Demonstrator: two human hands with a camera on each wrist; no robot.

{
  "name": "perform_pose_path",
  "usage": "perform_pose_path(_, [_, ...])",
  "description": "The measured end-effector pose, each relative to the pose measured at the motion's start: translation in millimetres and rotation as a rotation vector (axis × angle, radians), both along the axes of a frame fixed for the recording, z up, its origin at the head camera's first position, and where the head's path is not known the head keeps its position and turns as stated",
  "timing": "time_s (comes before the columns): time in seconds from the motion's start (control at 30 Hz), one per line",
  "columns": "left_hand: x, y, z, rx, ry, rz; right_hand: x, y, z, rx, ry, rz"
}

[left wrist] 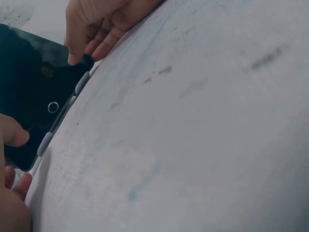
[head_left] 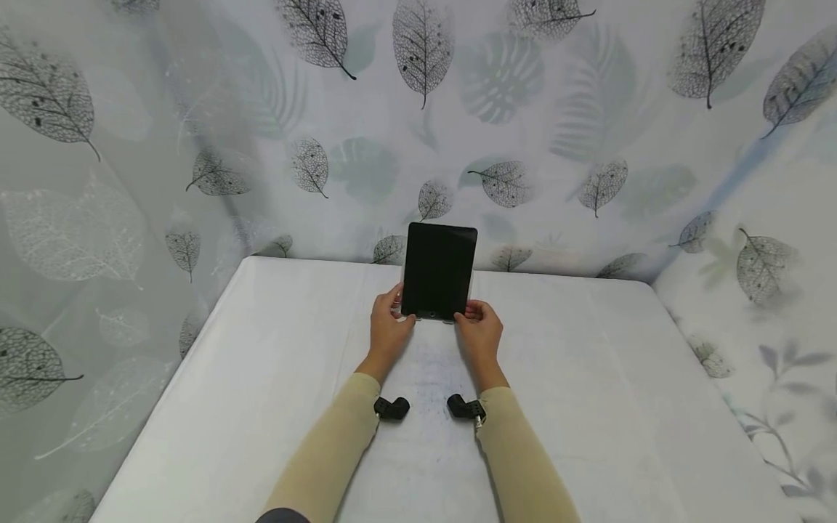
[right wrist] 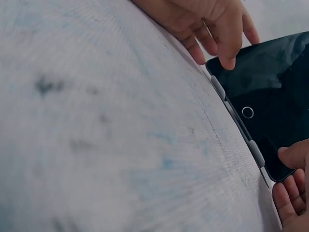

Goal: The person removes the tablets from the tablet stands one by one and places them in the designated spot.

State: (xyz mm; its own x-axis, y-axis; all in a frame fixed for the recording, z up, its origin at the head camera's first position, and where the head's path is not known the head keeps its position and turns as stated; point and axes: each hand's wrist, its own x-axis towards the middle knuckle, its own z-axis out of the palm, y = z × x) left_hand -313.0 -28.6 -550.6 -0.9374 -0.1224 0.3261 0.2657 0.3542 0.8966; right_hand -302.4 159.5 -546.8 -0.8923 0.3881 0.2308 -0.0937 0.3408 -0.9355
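Note:
A black tablet (head_left: 439, 270) leans upright toward the back of the white table, its dark screen facing me. Its round home button (right wrist: 247, 112) shows near the lower edge. Two small grey lips (left wrist: 44, 143) of a support run along that edge; the rest of the support is hidden behind the tablet. My left hand (head_left: 389, 325) grips the lower left corner, thumb on the front and fingers curled behind. At the lower right corner, my right hand (head_left: 480, 333) holds it the same way, its thumb (right wrist: 293, 154) pressed on the screen's border.
A white cloth with faint blue and dark smudges covers the table (head_left: 588, 392). Leaf-patterned curtains (head_left: 366, 109) hang behind it and at both sides. Each wrist carries a small black camera (head_left: 392, 408) over a beige sleeve (head_left: 327, 450).

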Motion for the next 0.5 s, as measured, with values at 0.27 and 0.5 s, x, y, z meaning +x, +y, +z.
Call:
perform_pose_path(0.27, [2.3,1.6,1.1,0.012,0.036,0.035,-0.2,-4.5,1.6,0.121,0.003,-0.052])
perform_pose_path(0.5, [2.9,-1.1,1.9,0.043,-0.013,-0.036,-3.6,-3.5,0.1,0.133,-0.003,-0.042])
